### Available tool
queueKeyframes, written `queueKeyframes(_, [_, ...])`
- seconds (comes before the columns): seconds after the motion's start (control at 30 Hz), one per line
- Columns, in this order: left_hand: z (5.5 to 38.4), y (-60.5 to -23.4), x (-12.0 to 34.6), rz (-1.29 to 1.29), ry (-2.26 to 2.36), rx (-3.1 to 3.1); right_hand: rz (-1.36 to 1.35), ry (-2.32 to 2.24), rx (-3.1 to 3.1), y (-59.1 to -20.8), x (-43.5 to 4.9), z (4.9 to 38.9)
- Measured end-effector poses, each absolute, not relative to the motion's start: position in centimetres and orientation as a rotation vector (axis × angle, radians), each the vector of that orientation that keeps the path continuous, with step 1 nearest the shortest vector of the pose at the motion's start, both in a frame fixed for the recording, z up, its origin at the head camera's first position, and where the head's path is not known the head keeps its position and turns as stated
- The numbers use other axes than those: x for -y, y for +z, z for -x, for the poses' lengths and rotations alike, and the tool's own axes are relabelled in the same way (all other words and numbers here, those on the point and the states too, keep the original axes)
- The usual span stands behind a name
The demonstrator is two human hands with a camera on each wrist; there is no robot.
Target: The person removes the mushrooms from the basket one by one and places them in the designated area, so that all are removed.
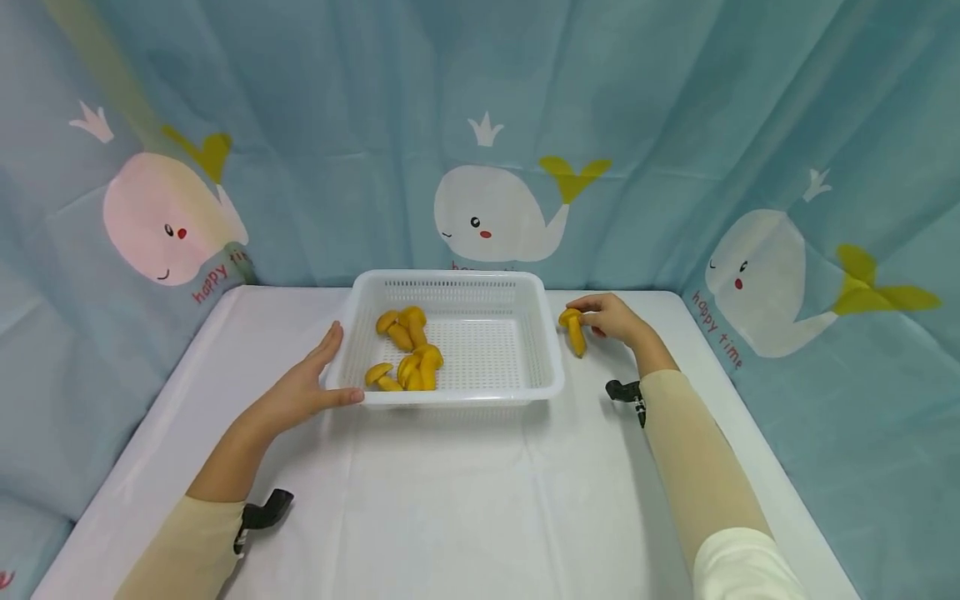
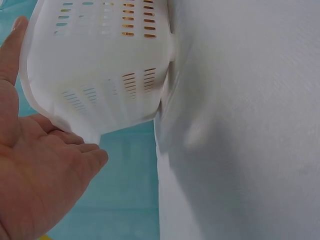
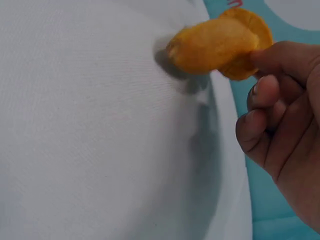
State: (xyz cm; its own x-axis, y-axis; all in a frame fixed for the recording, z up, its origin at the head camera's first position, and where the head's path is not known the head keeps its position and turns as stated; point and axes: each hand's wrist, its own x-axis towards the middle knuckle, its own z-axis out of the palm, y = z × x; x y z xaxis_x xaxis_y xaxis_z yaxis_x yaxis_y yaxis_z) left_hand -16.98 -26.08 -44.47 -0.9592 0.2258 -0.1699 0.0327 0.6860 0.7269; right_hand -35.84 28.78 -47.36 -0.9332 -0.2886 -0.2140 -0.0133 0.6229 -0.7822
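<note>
A white plastic basket [image 1: 480, 398] with slotted walls stands on the table. Several yellow-brown mushrooms [image 1: 427, 358] lie in its left part, some overlapping. My left hand [image 1: 303, 387] rests against the basket's near left corner, thumb along the front rim and fingers spread along the left side. In the left wrist view, the fingers [image 2: 75, 150] touch the rim from outside. Right of the basket, my right hand [image 1: 607, 318] pinches a mushroom [image 3: 215, 45] by its cap between thumb and fingers. Its stem points down toward the table, close to the cloth; contact cannot be told.
A white cloth covers the table [image 1: 450, 500]. Blue curtains [image 1: 337, 125] printed with whales hang along the back and both sides. Black devices [image 1: 266, 510] are strapped at both wrists.
</note>
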Motion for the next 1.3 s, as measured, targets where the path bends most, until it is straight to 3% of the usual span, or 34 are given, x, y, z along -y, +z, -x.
queueKeyframes(0.3, [17.3,-44.7,26.4,-0.232,1.179,-2.636,0.208,-1.191,-2.483,-48.4,-28.4,36.2])
queueKeyframes(0.7, [17.2,-44.5,26.2,-0.209,1.188,-2.624,0.253,-1.118,-2.562,-46.6,-28.3,35.1])
queueKeyframes(1.3, [17.2,-44.2,26.3,-0.19,1.059,-2.656,0.531,-1.218,-2.637,-37.8,-24.6,33.7])
